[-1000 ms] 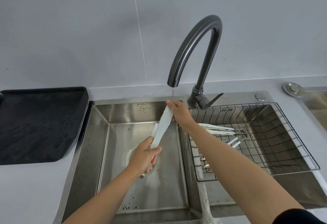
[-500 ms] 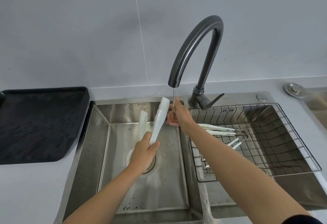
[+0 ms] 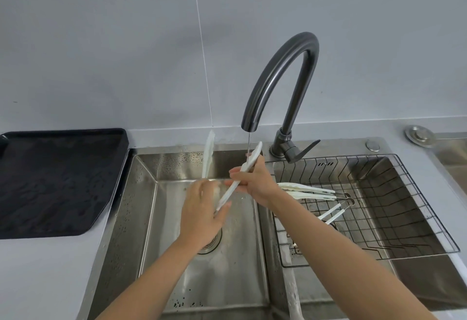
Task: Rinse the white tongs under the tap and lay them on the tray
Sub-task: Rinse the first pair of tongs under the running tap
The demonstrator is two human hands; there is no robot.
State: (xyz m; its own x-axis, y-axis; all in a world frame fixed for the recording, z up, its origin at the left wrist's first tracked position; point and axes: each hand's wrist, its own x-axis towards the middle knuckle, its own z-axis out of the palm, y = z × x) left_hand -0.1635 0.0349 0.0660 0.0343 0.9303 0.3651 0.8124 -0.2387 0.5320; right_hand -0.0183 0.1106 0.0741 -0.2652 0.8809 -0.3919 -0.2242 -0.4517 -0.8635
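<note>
White tongs (image 3: 237, 180): held over the left sink basin with the arms spread in a V; one arm is raised toward 12 o'clock, its tip seen against the sink's back rim, the other is slanted toward 1 o'clock with its tip under the water.
Left hand (image 3: 202, 215): wrapped around the hinge end of the tongs, at 7 o'clock from the spout mouth; the hinge itself is hidden by the fingers.
Right hand (image 3: 255, 184): closed on the slanted arm, thumb and fingers pinched around its middle, at 6 o'clock from the spout mouth.
Tap (image 3: 280, 87): dark metal, arched; a thin stream is seen falling from the spout onto the slanted arm.
Sink (image 3: 141, 193): stainless steel, two basins; droplets are scattered over the left basin's walls.
Tray (image 3: 58, 180): black, set on the counter at 9 o'clock from the left basin, well apart from the tongs.
Wire basket (image 3: 404, 206): seated in the right basin at 3 o'clock from the hands.
Other utensils (image 3: 308, 192): white, laid in the wire basket just beside the right wrist; their exact kind cannot be told.
</note>
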